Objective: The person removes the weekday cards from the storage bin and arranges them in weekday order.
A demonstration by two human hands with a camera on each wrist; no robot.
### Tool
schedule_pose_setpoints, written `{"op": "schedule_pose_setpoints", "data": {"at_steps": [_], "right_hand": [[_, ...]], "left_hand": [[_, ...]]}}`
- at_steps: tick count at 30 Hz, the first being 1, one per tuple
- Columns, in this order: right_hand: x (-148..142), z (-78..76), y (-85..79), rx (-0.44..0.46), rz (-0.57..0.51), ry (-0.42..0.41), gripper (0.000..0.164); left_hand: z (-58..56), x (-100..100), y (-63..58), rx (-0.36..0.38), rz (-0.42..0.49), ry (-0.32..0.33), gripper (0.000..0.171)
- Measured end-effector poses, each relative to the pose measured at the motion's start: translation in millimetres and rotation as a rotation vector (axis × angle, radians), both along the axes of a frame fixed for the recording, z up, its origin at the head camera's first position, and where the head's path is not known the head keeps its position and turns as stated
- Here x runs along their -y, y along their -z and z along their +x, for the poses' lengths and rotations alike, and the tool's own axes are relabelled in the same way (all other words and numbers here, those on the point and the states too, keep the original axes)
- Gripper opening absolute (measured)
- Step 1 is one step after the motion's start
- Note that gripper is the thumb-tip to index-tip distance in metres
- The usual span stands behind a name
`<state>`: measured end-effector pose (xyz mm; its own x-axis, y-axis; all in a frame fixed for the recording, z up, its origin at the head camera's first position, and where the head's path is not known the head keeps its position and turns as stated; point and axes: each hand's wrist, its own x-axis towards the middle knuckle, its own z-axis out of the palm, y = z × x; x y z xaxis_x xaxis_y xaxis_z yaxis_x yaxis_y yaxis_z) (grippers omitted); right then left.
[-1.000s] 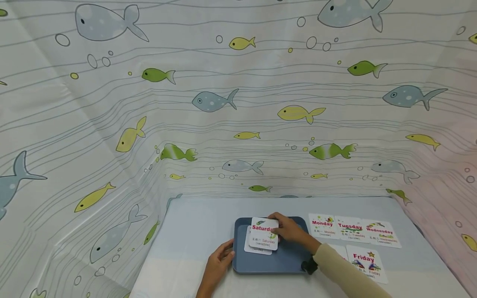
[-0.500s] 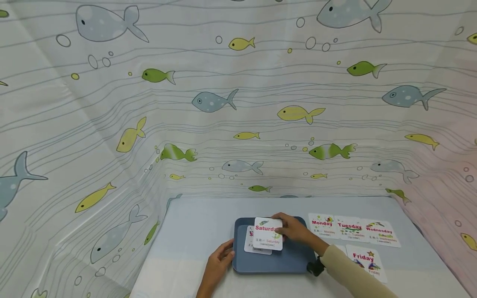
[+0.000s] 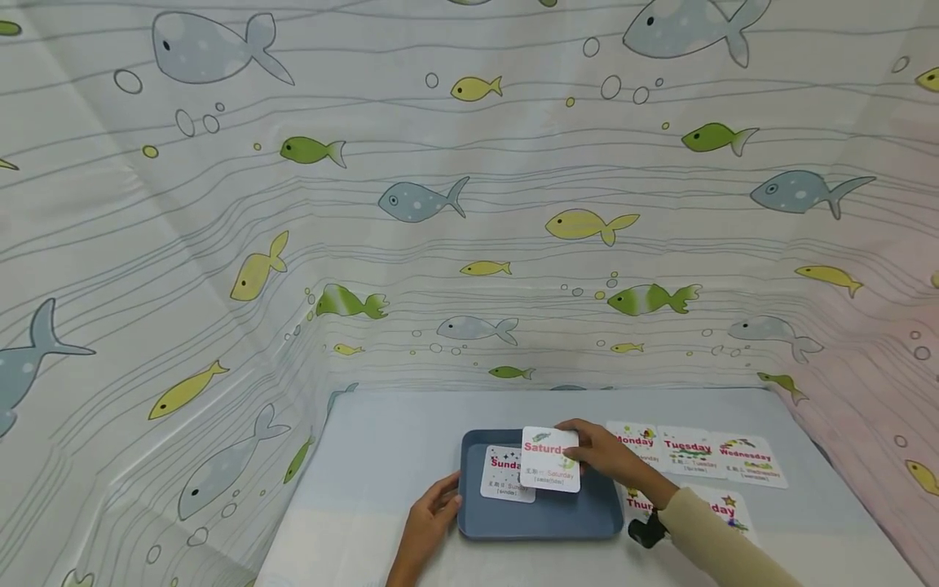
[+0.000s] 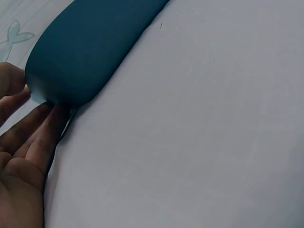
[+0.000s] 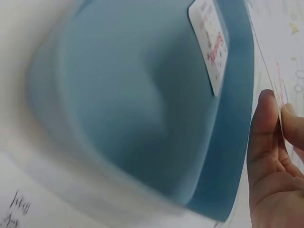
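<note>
My right hand pinches the "Saturday" card by its right edge, thumb on the printed face, and holds it raised over the blue tray. In the right wrist view, the held card is seen nearly edge-on between thumb and fingers. A "Sunday" card lies in the left part of the tray. My left hand holds the tray's left edge; in the left wrist view, the fingertips of the left hand reach beneath the tray.
Right of the tray, "Monday", "Tuesday" and "Wednesday" cards lie in a row. In front of them, "Thursday" and "Friday" cards are partly covered by my right arm. Fish-patterned cloth walls the table.
My right hand has carried the "Saturday" card to the right, off the "Sunday" card, which now shows more of its face. The left hand and tray have stayed put.
</note>
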<state>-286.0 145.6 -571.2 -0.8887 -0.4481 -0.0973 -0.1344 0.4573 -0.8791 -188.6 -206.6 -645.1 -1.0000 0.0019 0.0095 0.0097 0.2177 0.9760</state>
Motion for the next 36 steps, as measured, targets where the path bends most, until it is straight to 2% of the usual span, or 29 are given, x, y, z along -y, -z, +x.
{"op": "schedule_pose_setpoints", "data": {"at_steps": [7, 17, 28, 36], "right_hand": [[-19, 4.1, -2.1, 0.024, -0.037, -0.013, 0.048], [-49, 9.1, -4.7, 0.026, -0.018, 0.02, 0.05], [-75, 13.2, -3.0, 0.064, -0.031, 0.028, 0.055], [-92, 18.1, -2.3, 0.076, -0.024, 0.043, 0.057]], "left_hand": [[0.3, 0, 0.8, 0.003, -0.008, 0.003, 0.044], [1.0, -1, 2.9, -0.007, 0.012, 0.0, 0.044], [0.3, 0, 3.4, -0.007, -0.047, -0.008, 0.042], [0.2, 0, 2.1, 0.011, -0.036, -0.008, 0.043]]}}
